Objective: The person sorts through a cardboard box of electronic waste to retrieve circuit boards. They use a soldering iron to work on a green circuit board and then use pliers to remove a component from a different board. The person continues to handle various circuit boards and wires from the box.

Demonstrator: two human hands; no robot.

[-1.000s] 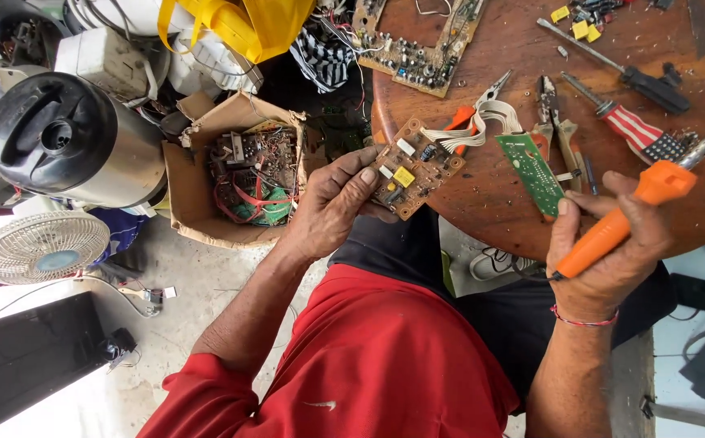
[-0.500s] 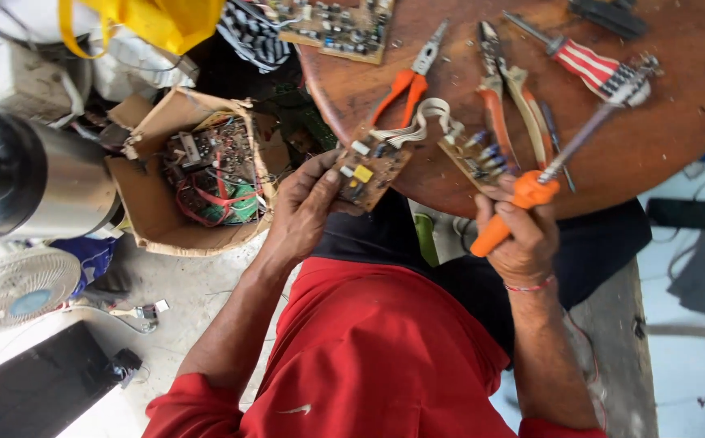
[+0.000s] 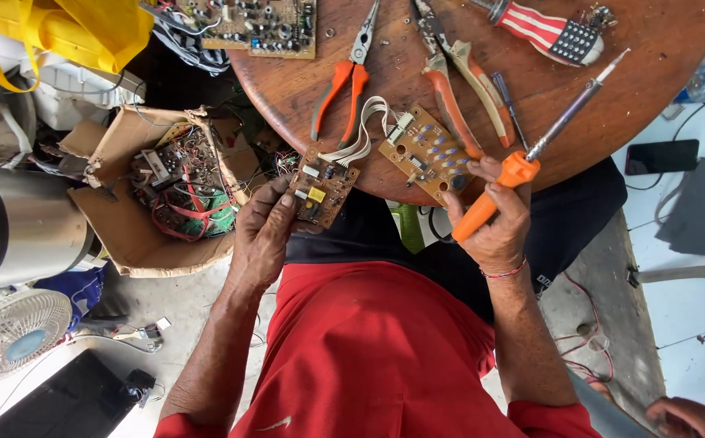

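My left hand [image 3: 262, 237] grips a small brown circuit board [image 3: 322, 186] with a yellow part, held at the near edge of the round wooden table [image 3: 304, 89]. A white ribbon cable [image 3: 362, 138] links it to a second brown board [image 3: 427, 154] lying on the table's rim. My right hand [image 3: 494, 223] is closed around the orange handle of a soldering iron [image 3: 523, 162], whose metal shaft points up and to the right over the table. The right hand's fingers also touch the second board's edge.
Orange-handled pliers [image 3: 344, 77], larger tan-handled pliers [image 3: 458, 73], a striped-handle screwdriver [image 3: 547, 28] and another circuit board [image 3: 267, 20] lie on the table. A cardboard box of electronic scrap [image 3: 170, 191] sits at left, beside a steel pot [image 3: 12, 227] and a small fan [image 3: 8, 337]. A phone [image 3: 662, 156] lies on the floor at right.
The view has shifted closer over the table. My right hand with the soldering iron has moved in toward the second board, and the left hand still grips the small board.
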